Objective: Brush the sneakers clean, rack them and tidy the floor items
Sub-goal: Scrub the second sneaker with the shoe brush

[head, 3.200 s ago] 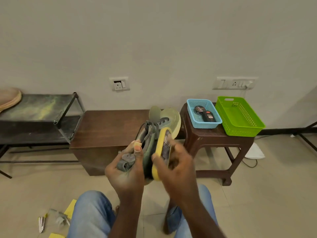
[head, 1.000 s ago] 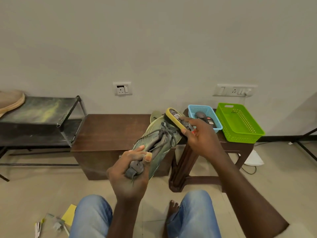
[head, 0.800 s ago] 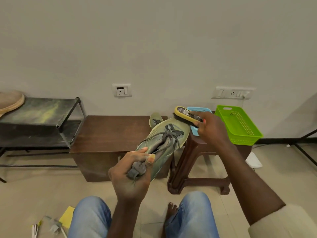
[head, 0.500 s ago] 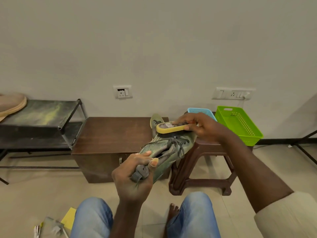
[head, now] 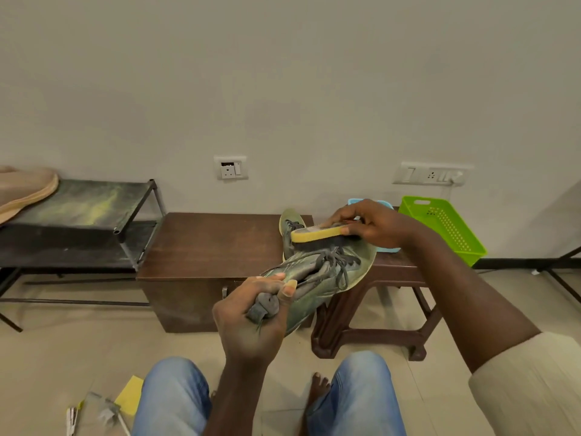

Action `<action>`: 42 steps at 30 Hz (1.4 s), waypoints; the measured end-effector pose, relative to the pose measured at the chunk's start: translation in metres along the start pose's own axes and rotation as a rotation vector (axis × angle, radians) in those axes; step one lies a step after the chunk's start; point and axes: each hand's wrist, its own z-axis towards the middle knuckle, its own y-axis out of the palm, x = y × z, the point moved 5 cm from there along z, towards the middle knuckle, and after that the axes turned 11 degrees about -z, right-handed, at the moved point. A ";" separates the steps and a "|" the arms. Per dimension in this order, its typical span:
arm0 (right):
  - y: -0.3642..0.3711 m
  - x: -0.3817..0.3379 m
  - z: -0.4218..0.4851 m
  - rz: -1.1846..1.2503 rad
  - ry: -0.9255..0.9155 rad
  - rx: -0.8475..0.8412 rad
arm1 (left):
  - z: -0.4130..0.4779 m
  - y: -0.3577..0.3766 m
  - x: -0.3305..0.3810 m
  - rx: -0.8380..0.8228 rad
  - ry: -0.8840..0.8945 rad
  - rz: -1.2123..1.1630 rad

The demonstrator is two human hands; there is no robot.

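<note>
My left hand (head: pixel 251 322) grips the heel of a grey-green sneaker (head: pixel 317 278), which lies tilted with its toe pointing up and to the right. My right hand (head: pixel 367 223) holds a yellow-backed shoe brush (head: pixel 317 236) flat, bristles down on the sneaker's toe end above the laces. The second sneaker (head: pixel 289 225) stands on the brown cabinet (head: pixel 213 243) behind, partly hidden by the brush. The black metal shoe rack (head: pixel 81 221) is at the left.
A brown stool (head: pixel 390 278) carries a blue basket (head: pixel 386 204), mostly hidden by my right hand, and a green basket (head: pixel 446 225). A tan shoe (head: pixel 22 190) rests on the rack's top. A yellow card (head: pixel 129 394) and small scraps lie on the floor at lower left.
My right hand swung the brush from upright beside the sneaker, past the toe, to lying flat on the toe end. My left hand tilted the sneaker lower and further right.
</note>
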 end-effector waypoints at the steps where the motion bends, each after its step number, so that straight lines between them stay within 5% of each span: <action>1: -0.005 0.010 0.000 -0.034 0.046 0.032 | 0.001 0.000 0.000 0.011 -0.005 0.005; 9: 0.011 -0.027 0.006 0.131 -0.134 -0.144 | 0.000 0.001 -0.005 0.012 0.020 0.006; 16: -0.015 0.007 0.019 -0.126 0.026 0.025 | 0.003 0.000 0.001 0.016 0.046 -0.013; 22: 0.010 -0.045 0.015 0.132 -0.277 -0.155 | 0.004 -0.002 0.003 0.022 0.063 0.004; 25: -0.006 -0.020 0.011 0.189 -0.172 -0.144 | 0.005 -0.004 0.009 0.001 0.097 0.010; 30: -0.010 -0.005 0.022 -0.145 0.000 0.011 | 0.002 0.000 0.006 -0.006 0.080 0.017; 36: 0.006 -0.035 0.004 0.114 -0.205 -0.126 | 0.000 -0.005 0.000 0.027 0.061 0.060; 42: -0.006 0.012 0.005 0.089 -0.029 -0.038 | 0.003 -0.008 0.001 -0.009 0.080 0.037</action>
